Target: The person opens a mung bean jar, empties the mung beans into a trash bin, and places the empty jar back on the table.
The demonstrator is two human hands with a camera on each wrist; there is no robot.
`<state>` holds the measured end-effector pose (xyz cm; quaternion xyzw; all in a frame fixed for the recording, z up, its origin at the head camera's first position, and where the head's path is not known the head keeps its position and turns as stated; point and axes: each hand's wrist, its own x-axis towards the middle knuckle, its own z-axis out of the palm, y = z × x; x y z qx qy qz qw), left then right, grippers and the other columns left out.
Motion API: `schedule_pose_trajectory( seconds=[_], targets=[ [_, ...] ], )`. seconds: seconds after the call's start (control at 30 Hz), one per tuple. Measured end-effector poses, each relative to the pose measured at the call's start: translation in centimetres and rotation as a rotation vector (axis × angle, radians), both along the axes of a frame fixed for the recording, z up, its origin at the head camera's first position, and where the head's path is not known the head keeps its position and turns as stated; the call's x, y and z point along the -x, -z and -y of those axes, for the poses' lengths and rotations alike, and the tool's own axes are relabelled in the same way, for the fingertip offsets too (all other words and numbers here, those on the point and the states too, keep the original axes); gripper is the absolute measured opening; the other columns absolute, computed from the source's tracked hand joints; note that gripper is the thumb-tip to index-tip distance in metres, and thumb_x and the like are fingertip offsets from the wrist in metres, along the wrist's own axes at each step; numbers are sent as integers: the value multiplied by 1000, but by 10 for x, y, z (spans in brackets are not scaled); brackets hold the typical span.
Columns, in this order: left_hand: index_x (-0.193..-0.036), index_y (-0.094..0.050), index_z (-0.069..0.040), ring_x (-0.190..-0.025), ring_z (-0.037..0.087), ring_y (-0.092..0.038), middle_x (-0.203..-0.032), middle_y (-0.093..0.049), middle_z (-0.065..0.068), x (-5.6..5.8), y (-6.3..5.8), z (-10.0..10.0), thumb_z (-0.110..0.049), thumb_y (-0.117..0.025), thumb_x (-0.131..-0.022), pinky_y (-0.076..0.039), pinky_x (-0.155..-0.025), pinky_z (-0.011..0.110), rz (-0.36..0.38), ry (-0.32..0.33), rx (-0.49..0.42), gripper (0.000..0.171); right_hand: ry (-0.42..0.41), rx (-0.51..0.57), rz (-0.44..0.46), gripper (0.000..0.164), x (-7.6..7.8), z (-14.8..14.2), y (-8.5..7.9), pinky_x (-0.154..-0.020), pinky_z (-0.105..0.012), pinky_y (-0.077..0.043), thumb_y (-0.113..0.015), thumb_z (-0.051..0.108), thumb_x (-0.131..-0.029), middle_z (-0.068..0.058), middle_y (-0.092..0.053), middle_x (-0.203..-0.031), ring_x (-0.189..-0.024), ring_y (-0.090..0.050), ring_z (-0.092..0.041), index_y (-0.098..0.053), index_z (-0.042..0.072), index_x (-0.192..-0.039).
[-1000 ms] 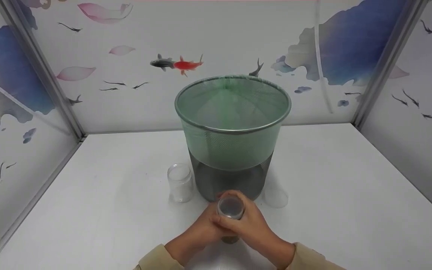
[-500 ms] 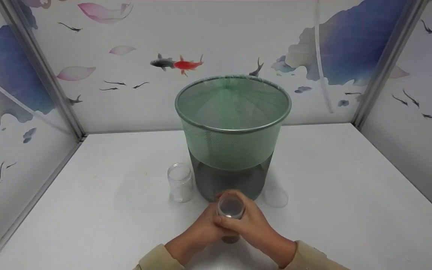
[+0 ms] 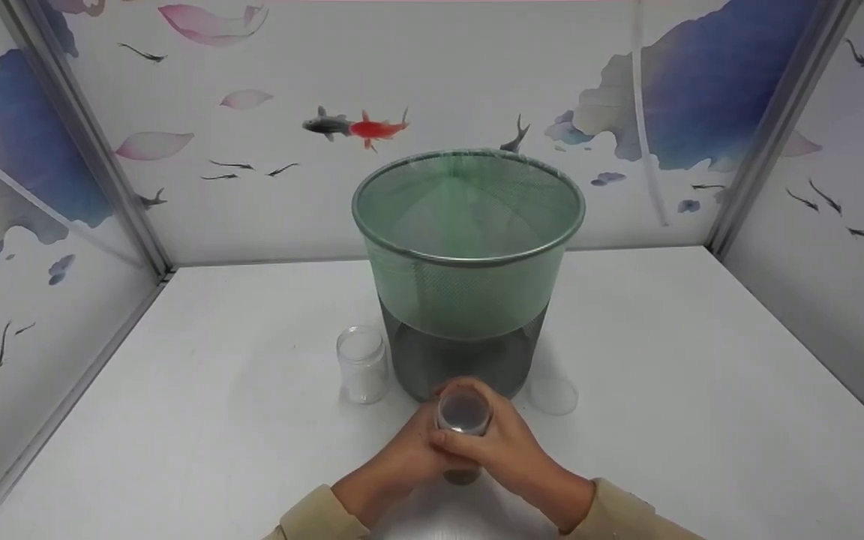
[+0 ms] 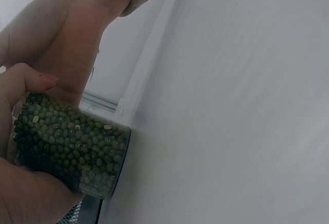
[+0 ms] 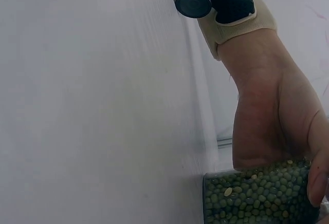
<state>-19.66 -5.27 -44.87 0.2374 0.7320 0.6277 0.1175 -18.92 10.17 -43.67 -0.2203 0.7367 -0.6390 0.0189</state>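
Observation:
Both hands hold a clear jar [image 3: 463, 414] upright, in front of the bin. Green mung beans [image 4: 72, 144] fill its lower part, as the left wrist view shows. My left hand [image 3: 409, 457] grips the jar from the left, and its fingers are mostly hidden. From the right, my right hand [image 3: 503, 439] curls round the jar, thumb across the near side below the rim. Whether a lid covers the top I cannot tell. In the right wrist view the beans [image 5: 257, 196] show through the jar wall close to the table.
A tall mesh bin [image 3: 462, 367] with a green bag liner [image 3: 469, 300] stands just beyond the hands. Left of it is a clear jar [image 3: 362, 367]. A thin transparent round piece [image 3: 554, 395] lies to its right. Printed panels enclose the white table [image 3: 702, 390] behind and on both sides.

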Motion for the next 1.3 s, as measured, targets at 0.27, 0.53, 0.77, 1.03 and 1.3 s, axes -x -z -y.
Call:
schedule_pose_trajectory(
  seconds=[0.27, 0.53, 0.77, 1.03, 1.3],
  targets=[
    [-132, -53, -10, -113, 15, -53, -124, -58, 0, 0, 2, 4, -6, -82, -75, -40, -101, 30, 0, 54, -27, 64, -40, -33, -5, 45, 2, -2, 1, -104, -48, -37, -81, 25, -81, -7, -59, -131, -120, -54, -21, -61, 16, -120],
    [-133, -52, -9, -113, 16, -53, -125, -58, 1, 0, 1, 4, -6, -82, -73, -39, -102, 34, 27, 53, -45, 67, -90, -81, -4, 45, 7, -7, -2, -100, -45, -41, -81, 24, -81, 0, -62, -121, -113, -56, -21, -62, 17, -120],
    [-134, -50, -10, -115, 16, -52, -127, -56, 1, 1, 1, 4, -6, -82, -75, -38, -103, 34, 40, 76, -55, 68, -81, -75, 27, 44, 6, -8, -1, -98, -44, -41, -82, 24, -80, -2, -62, -120, -111, -56, -21, -62, 17, -119],
    [-137, -48, -14, -117, 18, -52, -129, -54, 1, 4, 2, 7, -10, -82, -78, -40, -103, 36, 27, 95, -30, 68, -48, 6, 53, 62, -1, -4, 0, -103, -45, -37, -83, 21, -80, -1, -56, -130, -121, -51, -21, -48, 14, -131],
    [-132, -56, -14, -110, 17, -55, -122, -61, -1, 5, 0, 5, -14, -83, -78, -44, -97, 33, 4, 5, 0, 60, 83, 77, 112, 65, -13, 3, -1, -108, -46, -33, -79, 25, -84, 1, -54, -140, -127, -50, -19, -36, 12, -132]
  ],
)
